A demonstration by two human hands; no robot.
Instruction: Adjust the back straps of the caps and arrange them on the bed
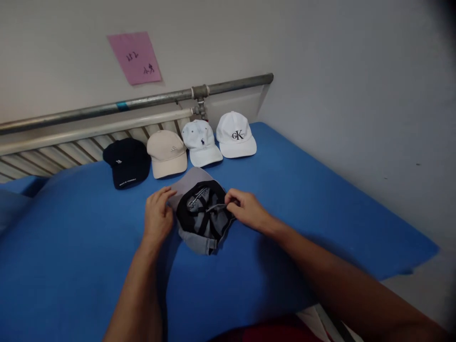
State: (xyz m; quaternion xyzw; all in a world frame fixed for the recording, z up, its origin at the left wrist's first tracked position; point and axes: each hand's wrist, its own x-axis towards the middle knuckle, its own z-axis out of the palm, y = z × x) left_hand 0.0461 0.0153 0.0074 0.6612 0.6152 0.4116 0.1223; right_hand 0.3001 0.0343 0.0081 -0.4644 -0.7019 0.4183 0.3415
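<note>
A grey cap lies upside down on the blue sheet, its black inner lining facing up and its brim pointing away. My left hand rests on the cap's left edge, fingers curled over the rim near the brim. My right hand pinches the cap's right rim between thumb and fingers.
Behind the grey cap stands a row of caps: a black one, a beige one, a pale blue one and a white one. A metal rail runs along the wall, which bears a pink note.
</note>
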